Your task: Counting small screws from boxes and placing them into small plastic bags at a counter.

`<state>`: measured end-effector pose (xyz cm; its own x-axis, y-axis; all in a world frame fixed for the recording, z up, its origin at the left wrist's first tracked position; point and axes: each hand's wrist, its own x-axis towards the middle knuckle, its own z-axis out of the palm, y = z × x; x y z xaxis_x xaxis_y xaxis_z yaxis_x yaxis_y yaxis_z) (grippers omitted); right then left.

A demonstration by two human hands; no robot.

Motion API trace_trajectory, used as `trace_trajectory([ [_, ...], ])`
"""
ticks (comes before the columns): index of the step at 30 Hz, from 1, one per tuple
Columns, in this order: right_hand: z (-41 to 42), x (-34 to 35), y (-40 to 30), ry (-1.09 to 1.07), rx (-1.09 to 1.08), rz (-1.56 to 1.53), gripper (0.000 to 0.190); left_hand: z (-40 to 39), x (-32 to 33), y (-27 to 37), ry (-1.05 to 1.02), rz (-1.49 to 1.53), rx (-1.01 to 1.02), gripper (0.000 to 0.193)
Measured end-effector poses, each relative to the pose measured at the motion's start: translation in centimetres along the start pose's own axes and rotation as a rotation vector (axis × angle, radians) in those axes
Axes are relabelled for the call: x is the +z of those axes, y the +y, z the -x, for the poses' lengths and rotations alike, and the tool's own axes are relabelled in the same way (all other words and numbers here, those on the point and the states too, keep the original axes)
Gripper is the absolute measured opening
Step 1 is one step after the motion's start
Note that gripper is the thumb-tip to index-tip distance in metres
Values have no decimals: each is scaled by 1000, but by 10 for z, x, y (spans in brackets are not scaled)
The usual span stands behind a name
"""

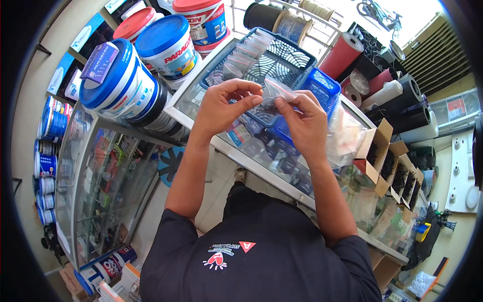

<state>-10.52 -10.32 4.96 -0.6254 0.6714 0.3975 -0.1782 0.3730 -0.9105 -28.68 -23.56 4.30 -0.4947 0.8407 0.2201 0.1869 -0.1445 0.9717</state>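
My right hand [302, 120] pinches a small clear zip bag [280, 90] with a red stripe along its mouth. Small dark pieces show at the bag's lower end, though I cannot tell what they are. To its left hovers my left hand [232, 107], fingers curled, with a gap between thumb and forefinger and nothing visible there. Beneath both hands, a dark blue-grey plastic basket [307, 56] sits on the glass display counter [260, 175], holding a row of similar filled zip bags [247, 51]. Beside it is a bright blue plastic basket [320, 81], partly covered by my right hand.
Open cardboard boxes [371, 154] of dark small hardware and clear plastic bags [343, 136] lie to the right. Paint buckets [166, 49], one topped by a purple box [100, 62], stand at left above a glass cabinet [113, 181]. Sheet rolls [341, 56] and wire spools [292, 26] are behind.
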Motion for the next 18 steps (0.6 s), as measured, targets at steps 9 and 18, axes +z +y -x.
trace_trajectory([
  [9,-34,82,18,17,-20,142,18,-35,-80,-12,-78,-295,-10,21],
  [18,-63,80,28,84,28,354,21,-92,-88,-17,-182,-381,70,25],
])
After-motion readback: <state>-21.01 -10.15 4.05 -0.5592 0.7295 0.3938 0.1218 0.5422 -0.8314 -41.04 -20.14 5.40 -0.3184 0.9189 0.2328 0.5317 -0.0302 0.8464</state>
